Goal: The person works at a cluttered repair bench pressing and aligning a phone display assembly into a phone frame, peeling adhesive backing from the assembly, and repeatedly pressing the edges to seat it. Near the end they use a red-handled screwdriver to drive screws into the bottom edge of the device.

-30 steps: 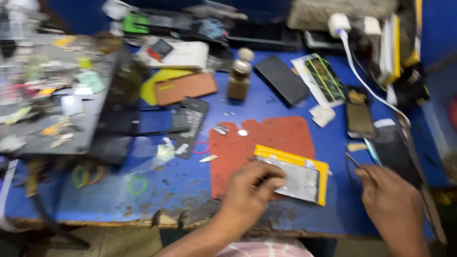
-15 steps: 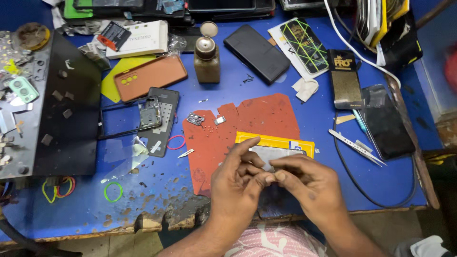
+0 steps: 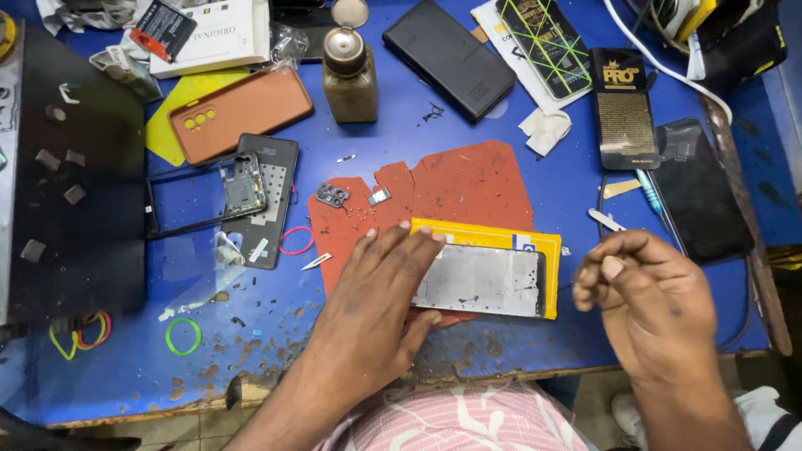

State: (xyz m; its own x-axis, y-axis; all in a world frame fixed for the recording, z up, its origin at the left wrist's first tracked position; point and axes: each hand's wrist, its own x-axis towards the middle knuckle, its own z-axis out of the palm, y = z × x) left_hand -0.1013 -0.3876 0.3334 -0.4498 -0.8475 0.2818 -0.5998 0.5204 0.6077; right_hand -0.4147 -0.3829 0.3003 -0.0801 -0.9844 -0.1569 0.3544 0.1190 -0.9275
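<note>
Nearest me, my left hand [image 3: 376,292] lies flat with fingers spread wide, pressing the left end of the phone screen panel [image 3: 489,281]. My right hand [image 3: 647,292] hovers just right of the panel, fingers curled loosely; I cannot tell whether it pinches anything. The panel rests on a yellow card [image 3: 543,246] atop the red mat [image 3: 455,188]. Left lies a stripped phone frame [image 3: 251,196]; beyond stands a brown bottle [image 3: 349,71].
</note>
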